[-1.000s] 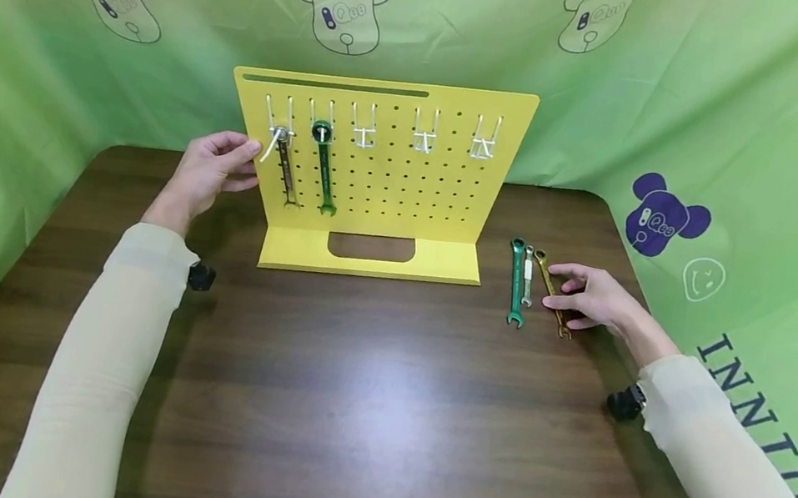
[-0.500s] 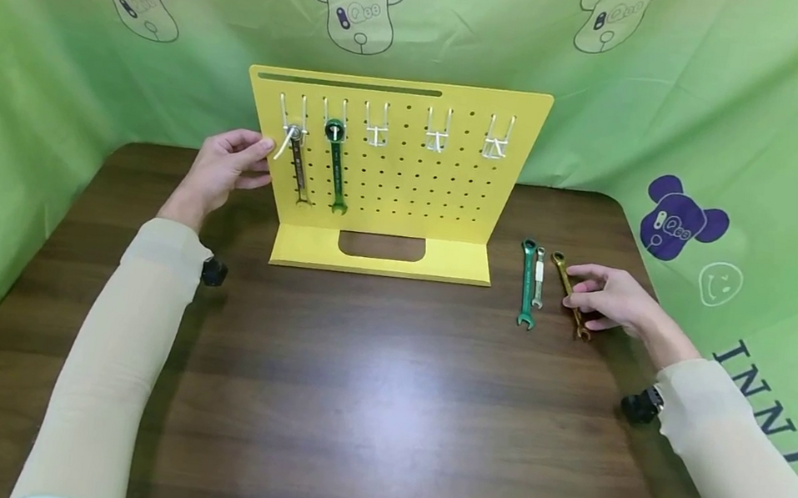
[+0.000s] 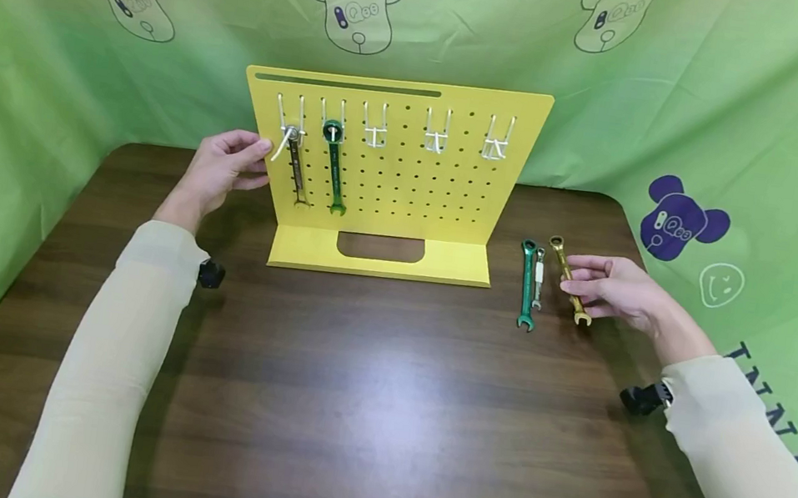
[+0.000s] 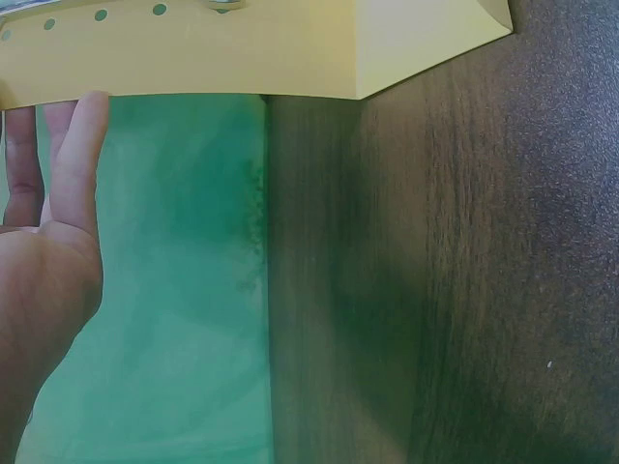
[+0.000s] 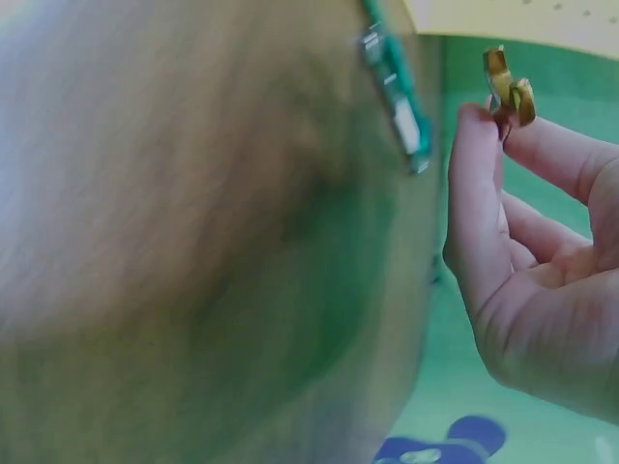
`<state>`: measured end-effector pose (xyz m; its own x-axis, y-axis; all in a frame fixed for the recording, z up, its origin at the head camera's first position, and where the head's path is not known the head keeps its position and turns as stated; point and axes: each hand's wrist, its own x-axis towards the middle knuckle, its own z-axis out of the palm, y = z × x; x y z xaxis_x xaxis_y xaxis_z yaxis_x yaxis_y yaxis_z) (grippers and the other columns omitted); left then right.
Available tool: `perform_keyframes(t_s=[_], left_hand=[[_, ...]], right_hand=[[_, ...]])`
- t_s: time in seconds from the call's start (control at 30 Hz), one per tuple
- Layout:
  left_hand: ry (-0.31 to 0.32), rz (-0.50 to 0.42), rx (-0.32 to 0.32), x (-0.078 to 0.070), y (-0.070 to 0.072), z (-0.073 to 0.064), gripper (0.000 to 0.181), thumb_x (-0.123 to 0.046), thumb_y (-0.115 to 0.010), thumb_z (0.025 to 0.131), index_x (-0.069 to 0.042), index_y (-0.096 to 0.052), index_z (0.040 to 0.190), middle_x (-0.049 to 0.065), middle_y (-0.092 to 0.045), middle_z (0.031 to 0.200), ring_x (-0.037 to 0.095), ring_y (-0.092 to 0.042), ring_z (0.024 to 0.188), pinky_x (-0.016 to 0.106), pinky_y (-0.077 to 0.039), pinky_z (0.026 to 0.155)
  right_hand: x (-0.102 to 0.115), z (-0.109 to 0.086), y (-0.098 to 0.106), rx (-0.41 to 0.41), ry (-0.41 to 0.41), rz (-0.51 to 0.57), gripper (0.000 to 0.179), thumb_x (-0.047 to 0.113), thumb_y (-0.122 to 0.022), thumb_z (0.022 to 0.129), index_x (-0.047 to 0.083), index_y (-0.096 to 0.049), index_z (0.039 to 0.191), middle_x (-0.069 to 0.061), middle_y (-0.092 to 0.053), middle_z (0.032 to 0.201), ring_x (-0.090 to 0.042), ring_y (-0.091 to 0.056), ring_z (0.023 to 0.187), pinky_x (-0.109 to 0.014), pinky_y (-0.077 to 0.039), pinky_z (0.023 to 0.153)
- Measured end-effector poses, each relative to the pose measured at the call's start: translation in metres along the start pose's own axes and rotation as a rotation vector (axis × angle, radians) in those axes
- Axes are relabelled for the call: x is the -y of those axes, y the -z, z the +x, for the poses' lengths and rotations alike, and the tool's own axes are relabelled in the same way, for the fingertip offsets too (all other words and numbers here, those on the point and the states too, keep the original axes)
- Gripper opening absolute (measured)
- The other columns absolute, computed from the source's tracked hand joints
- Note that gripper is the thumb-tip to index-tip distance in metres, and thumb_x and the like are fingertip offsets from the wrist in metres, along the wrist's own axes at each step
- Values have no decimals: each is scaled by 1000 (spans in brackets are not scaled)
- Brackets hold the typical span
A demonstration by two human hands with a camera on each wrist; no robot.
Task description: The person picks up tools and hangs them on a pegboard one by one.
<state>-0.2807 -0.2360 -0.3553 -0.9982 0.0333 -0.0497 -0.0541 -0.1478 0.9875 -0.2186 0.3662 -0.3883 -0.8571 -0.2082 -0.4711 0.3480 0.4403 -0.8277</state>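
Note:
My left hand point(image 3: 216, 170) pinches the left edge of an upright yellow pegboard point(image 3: 410, 223), its thumb in front and other fingers partly hidden behind. On the board's two leftmost hooks hang a silver combination wrench point(image 3: 296, 166) and a dark green ratcheting wrench point(image 3: 336, 169). Over the table's right side, my right hand point(image 3: 624, 291) grips a gold ratcheting wrench point(image 3: 578, 306) between thumb and fingers. The right wrist view shows the open end of that gold wrench point(image 5: 498, 72) above the fingertips. Just left of it lie a green wrench point(image 3: 526, 283) and a smaller silver wrench point(image 3: 538, 277) with a white label.
Three more white hooks point(image 3: 435, 138) on the pegboard carry no tools. The brown wooden table point(image 3: 367, 379) extends in front of the board. Green printed cloth point(image 3: 474, 23) surrounds the table at the back and sides.
The right hand has lifted the gold wrench off the table and away from the two wrenches beside it. The left hand stays at the board's edge. The head view has shifted slightly.

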Motion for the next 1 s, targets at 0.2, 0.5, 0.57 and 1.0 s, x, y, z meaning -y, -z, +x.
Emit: perform_keyframes(t_s=[0.2, 0.5, 0.57, 1.0], left_hand=[[2, 21, 2, 2, 2, -2, 15, -20, -79, 90, -10, -74, 99, 5, -67, 98, 15, -72, 81, 36, -63, 80], [-25, 12, 21, 0, 3, -1, 13, -20, -79, 90, -10, -75, 98, 4, -68, 97, 15, -72, 81, 34, -64, 78], [-26, 4, 18, 0, 3, -1, 13, -19, -79, 90, -9, -75, 97, 4, -67, 96, 15, -72, 80, 33, -64, 76], [-20, 1, 12, 1, 3, 1, 12, -16, -78, 91, -8, -74, 98, 5, -66, 97, 15, -72, 81, 37, -63, 81]], right_hand=[[29, -13, -14, 20, 76, 23, 75, 10, -72, 96, -3, -28, 156, 6, -66, 109, -9, -69, 84, -32, -64, 69], [72, -23, -42, 116, 210, -1, 57, 6, -73, 94, 5, -47, 144, -2, -67, 112, -19, -70, 89, -46, -64, 76], [80, -23, -50, 153, 242, 28, 50, 5, -73, 94, 8, -50, 139, -5, -65, 111, -21, -70, 88, -48, -64, 76], [119, 2, -101, 261, 296, 131, 24, 6, -68, 98, 6, -58, 120, -13, -69, 102, -25, -71, 80, -57, -61, 81]])
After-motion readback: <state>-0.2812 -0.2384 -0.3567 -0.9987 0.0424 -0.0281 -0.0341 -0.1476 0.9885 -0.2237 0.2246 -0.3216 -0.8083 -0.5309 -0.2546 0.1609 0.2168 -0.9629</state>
